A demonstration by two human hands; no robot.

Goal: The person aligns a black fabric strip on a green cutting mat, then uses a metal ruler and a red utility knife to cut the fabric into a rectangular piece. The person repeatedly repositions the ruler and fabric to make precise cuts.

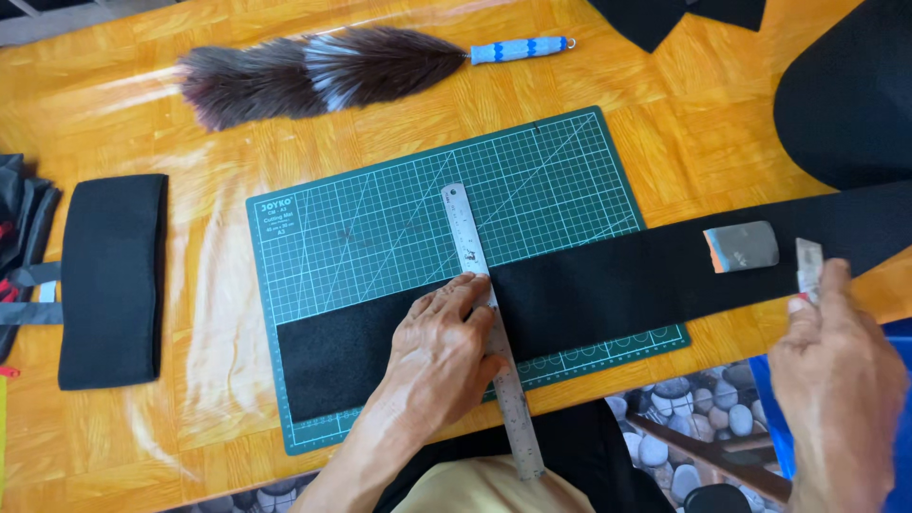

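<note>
Down at the near edge, the left hand [442, 356] is pressing flat, fingers spread, on a long steel ruler [491, 328], pinning it across a long strip of black felt-like fabric [589, 299]. That ruler is running almost straight away from the person, its far end leaning slightly to the left, its near end hanging past the table edge. The strip is lying crosswise to it, long axis going left to right and climbing a little toward the right, its left part resting on the lower half of a green gridded cutting mat [456, 256] and its right part trailing off over the glossy orange wooden table [190, 114].

Over on the right, the right hand [836, 361] is hovering off the table edge, thumb and fingers pinching a small pale flat piece [808, 268] upright; what that piece is cannot be made out. Just beside it, a grey block with an orange end [741, 246] is sitting on the strip.

Further off, a dark feather duster with a blue-and-white handle [323, 71] is lying lengthwise along the far side, handle pointing right. At the left, a folded black fabric pad [112, 280] is lying well apart from the mat.
</note>
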